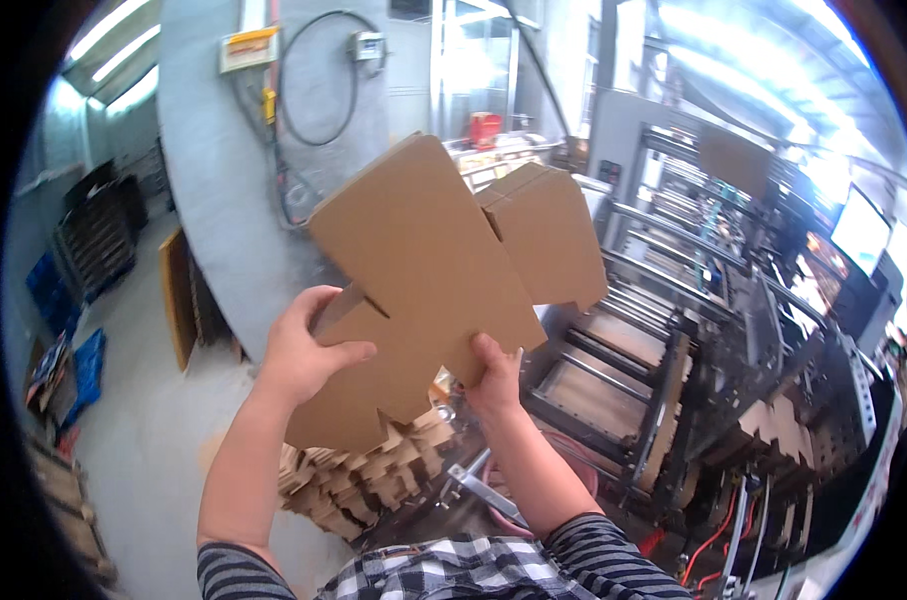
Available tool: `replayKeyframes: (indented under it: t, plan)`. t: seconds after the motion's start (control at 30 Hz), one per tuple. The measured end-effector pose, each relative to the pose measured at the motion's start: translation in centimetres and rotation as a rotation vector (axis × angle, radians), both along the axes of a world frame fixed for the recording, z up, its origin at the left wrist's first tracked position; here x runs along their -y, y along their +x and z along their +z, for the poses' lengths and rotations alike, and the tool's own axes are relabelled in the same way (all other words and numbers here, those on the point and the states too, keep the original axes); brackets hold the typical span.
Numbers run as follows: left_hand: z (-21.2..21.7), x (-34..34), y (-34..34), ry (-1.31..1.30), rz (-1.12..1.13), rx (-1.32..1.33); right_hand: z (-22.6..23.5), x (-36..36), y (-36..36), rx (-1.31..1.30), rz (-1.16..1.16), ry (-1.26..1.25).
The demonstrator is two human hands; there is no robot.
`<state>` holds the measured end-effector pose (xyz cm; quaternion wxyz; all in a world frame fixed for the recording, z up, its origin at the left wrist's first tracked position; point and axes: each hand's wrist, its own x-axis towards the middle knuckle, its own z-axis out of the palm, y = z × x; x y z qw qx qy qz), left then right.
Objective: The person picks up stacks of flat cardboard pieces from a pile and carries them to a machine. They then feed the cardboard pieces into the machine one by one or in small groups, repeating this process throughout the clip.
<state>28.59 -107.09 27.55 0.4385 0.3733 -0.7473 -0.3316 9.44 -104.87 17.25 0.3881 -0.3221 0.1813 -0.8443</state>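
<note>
The left hand (302, 345) and right hand (495, 376) are clamped, apart, on notched brown cardboard (421, 245); below, a partly hidden pile (364, 478), seemingly of cardboard, is seen

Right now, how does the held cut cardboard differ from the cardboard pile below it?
The held cut cardboard is raised between left hand and right hand; the cardboard pile sits lower, in neither hand. The held cut cardboard shows a broad, mostly flat face; the cardboard pile shows many jagged, layered edges. Both are brown.
</note>
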Motion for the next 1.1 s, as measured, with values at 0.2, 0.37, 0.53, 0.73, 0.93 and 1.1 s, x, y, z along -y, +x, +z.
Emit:
replayKeyframes:
  t: [0.2, 0.37, 0.53, 0.73, 0.93, 1.1]
  plan:
    - [4.7, 0.1, -3.4, -0.452, -0.341, -0.305, 0.4, -4.9, -8.6, -0.273, -0.254, 0.008]
    - [4.0, -1.2, -7.5, -0.297, -0.474, -0.157, 3.3, -10.0, -12.2, -0.647, -0.510, 0.014]
    - [-0.5, 0.5, -11.7, -0.245, -0.482, -0.343, 5.4, -14.4, -14.6, -0.732, -0.650, 0.128]
    - [-4.9, 4.0, -14.3, -0.631, -0.343, -0.206, 4.8, -16.5, -15.4, -0.553, -0.549, 0.256]
    - [-4.2, -0.2, -17.0, -0.386, -0.486, -0.546, 4.0, -18.3, -16.8, -0.454, -0.568, 0.124]
    - [-3.3, -1.9, -18.6, -0.407, -0.528, -0.611, 3.8, -19.8, -14.0, -0.869, -0.989, 0.240]
